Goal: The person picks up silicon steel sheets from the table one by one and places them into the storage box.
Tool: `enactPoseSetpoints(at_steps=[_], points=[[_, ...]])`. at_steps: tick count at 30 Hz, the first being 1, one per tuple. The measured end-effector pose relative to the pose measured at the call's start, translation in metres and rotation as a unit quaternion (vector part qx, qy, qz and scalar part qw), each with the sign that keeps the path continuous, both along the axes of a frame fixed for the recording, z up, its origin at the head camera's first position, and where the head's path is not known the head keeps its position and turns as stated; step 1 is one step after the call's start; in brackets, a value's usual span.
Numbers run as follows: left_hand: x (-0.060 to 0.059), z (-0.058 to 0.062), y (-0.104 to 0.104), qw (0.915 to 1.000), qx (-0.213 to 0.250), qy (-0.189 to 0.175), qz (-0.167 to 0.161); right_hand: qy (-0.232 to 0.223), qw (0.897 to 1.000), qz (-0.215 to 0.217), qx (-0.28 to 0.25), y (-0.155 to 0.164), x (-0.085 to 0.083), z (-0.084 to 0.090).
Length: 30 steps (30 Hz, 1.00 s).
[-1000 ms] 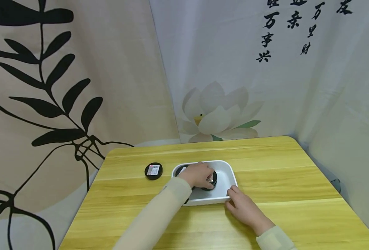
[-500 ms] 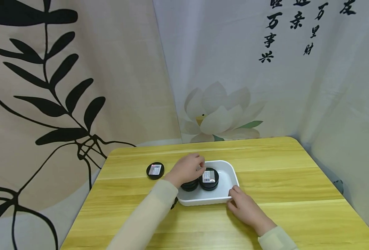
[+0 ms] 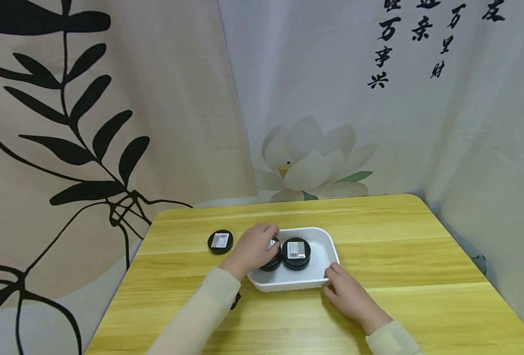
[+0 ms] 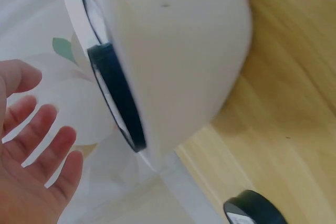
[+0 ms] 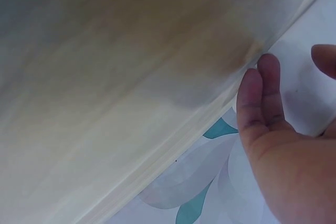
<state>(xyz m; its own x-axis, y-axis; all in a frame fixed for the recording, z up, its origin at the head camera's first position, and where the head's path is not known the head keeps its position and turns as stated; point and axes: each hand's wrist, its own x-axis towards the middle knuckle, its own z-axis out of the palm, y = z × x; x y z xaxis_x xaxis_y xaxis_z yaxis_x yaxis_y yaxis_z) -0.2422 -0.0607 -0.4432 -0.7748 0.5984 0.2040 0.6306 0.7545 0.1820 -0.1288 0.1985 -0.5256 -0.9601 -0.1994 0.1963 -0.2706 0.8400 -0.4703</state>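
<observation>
Flat round black containers with barcode labels stand in a white tray (image 3: 317,251). My left hand (image 3: 250,249) hovers at the left stack (image 3: 271,261) and partly covers it. In the left wrist view its fingers (image 4: 60,145) are spread and loosely bent, apart from the black container (image 4: 118,98) that shows above the tray's rim. To the right stands the other stack (image 3: 296,255), its label facing up. At the tray's front right corner, my right hand (image 3: 353,301) holds the wall, with fingers (image 5: 249,95) against the white side and the thumb apart from them.
One more black container (image 3: 220,242) lies on the wooden table (image 3: 399,236), left of the tray. Behind the table hang printed curtains (image 3: 315,98). Part of a dark object (image 3: 235,301) shows beside the left sleeve.
My left hand has drawn back from the right stack and moved left to the left stack, uncovering the right one. The right hand stays at the tray's corner.
</observation>
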Motion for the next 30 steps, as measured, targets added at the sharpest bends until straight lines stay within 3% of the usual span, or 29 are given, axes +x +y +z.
enactPoseSetpoints(at_steps=[9,13,22,30], points=[[0.002,-0.009,-0.012,0.9984,0.029,0.046,0.013,0.019,1.0,0.006,-0.004,0.001,0.0,0.0],[0.0,-0.014,-0.019,0.9969,0.047,0.052,0.034,0.011,1.0,0.009,-0.002,0.002,-0.001,-0.001],[-0.011,-0.034,-0.042,0.9935,0.061,0.026,0.092,0.003,1.0,0.009,0.005,0.003,-0.002,-0.003],[-0.018,-0.047,-0.055,0.9899,0.041,-0.012,0.136,0.007,1.0,0.018,-0.001,0.003,-0.002,-0.001]])
